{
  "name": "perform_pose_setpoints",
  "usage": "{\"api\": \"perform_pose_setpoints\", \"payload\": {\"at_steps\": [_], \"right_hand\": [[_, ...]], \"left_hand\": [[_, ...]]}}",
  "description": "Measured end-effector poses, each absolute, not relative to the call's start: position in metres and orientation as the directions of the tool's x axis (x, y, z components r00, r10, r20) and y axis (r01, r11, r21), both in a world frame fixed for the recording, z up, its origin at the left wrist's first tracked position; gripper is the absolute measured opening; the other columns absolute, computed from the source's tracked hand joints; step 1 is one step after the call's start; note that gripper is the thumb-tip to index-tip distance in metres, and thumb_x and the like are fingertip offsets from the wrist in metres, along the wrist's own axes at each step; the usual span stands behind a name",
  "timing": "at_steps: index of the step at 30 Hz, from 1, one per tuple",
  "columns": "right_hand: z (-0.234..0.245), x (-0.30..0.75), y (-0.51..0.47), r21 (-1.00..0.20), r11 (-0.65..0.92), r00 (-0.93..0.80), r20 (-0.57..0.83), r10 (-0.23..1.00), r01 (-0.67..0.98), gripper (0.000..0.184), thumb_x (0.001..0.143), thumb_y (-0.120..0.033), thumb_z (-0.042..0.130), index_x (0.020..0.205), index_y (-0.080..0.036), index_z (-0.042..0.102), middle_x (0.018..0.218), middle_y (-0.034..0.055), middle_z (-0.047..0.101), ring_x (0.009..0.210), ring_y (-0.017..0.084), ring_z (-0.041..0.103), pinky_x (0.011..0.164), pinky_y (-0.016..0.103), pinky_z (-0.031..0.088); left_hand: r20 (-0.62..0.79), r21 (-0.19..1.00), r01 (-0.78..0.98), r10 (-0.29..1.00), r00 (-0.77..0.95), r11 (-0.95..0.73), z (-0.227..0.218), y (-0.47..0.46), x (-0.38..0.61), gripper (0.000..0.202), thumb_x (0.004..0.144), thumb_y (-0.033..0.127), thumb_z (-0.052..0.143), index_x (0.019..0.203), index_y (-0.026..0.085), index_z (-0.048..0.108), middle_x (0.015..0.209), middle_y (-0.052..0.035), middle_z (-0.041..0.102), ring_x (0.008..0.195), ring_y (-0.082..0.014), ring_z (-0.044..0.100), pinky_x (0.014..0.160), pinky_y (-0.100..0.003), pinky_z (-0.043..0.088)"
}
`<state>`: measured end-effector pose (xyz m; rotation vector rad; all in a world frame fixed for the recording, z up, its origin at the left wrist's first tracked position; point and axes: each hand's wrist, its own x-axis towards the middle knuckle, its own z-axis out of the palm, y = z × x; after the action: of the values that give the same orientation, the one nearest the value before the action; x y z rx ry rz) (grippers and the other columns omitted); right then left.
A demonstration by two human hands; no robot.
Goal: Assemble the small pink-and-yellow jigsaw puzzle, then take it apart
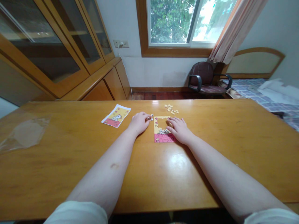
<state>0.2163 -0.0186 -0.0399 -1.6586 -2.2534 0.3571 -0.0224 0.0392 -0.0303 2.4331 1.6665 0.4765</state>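
A partly filled jigsaw puzzle (161, 138) lies flat on the table, pink along the bottom, with a white cartoon figure above and a bare gap in its upper middle. Over its right side rests my right hand (179, 128), fingers stretched and thumb apart, hiding that edge. My left hand (139, 122) is to the left of the puzzle, its fingers curled together around a puzzle piece that is mostly hidden. Right by those fingertips are small loose puzzle pieces (152, 117). More pieces (171, 109), pale yellow, are scattered beyond the puzzle.
A printed reference picture (116, 116) lies left of my left hand. Farther left on the wooden table (81, 149) is a clear plastic bag (25, 132). Behind the table stand a glass-fronted cabinet (86, 70) and an armchair (205, 77); a bed (257, 90) is at the right.
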Motion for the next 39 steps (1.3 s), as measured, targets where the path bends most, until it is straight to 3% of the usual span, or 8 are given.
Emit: {"api": "perform_pose_setpoints", "payload": {"at_steps": [7,13,24,31,39], "right_hand": [[-0.0418,0.2174,-0.0173,-0.403,0.272,-0.243,0.123,0.962,0.874,0.046,0.096,-0.045,0.037,0.132,-0.021,0.052,0.142,0.011,0.048,0.133,0.027,0.038,0.112,0.058,0.017],[-0.0409,0.2173,-0.0185,-0.414,0.275,-0.241,0.133,0.961,0.868,0.045,0.096,-0.044,0.038,0.131,-0.021,0.052,0.141,0.0106,0.048,0.132,0.027,0.039,0.113,0.057,0.016],[-0.0407,0.2176,-0.0177,-0.415,0.271,-0.241,0.124,0.963,0.869,0.045,0.096,-0.045,0.037,0.13,-0.021,0.053,0.141,0.0107,0.049,0.131,0.026,0.04,0.113,0.056,0.017],[-0.0399,0.2171,-0.0179,-0.428,0.273,-0.241,0.128,0.962,0.862,0.046,0.096,-0.046,0.036,0.131,-0.022,0.053,0.141,0.0104,0.049,0.131,0.027,0.039,0.112,0.056,0.017],[-0.0406,0.218,-0.0168,-0.425,0.279,-0.251,0.122,0.96,0.861,0.045,0.096,-0.046,0.036,0.13,-0.022,0.053,0.141,0.0109,0.049,0.131,0.027,0.04,0.112,0.056,0.017]], "left_hand": [[0.188,0.3,0.872,0.92,0.343,-0.387,-0.0284,0.0387,-0.0212,0.021,0.085,0.03,0.052,0.092,0.026,0.071,0.104,-0.0041,0.065,0.1,-0.0226,0.058,0.091,-0.037,0.044],[0.154,0.278,0.926,0.964,0.219,-0.255,-0.0288,0.0407,-0.0241,0.026,0.085,0.033,0.052,0.105,0.024,0.067,0.108,-0.0074,0.065,0.104,-0.0255,0.058,0.09,-0.039,0.045],[0.125,0.26,0.933,0.966,0.224,-0.25,-0.0301,0.0413,-0.0244,0.031,0.087,0.031,0.048,0.112,0.027,0.067,0.112,-0.0065,0.065,0.106,-0.0252,0.058,0.092,-0.039,0.045],[0.144,0.279,0.878,0.921,0.362,-0.389,-0.027,0.0382,-0.0216,0.027,0.086,0.036,0.051,0.104,0.028,0.07,0.107,-0.005,0.065,0.103,-0.0234,0.057,0.092,-0.037,0.044],[0.15,0.287,0.859,0.906,0.396,-0.423,-0.0287,0.0394,-0.0217,0.028,0.087,0.024,0.047,0.102,0.028,0.07,0.107,-0.004,0.065,0.103,-0.0221,0.058,0.093,-0.036,0.044]]}}
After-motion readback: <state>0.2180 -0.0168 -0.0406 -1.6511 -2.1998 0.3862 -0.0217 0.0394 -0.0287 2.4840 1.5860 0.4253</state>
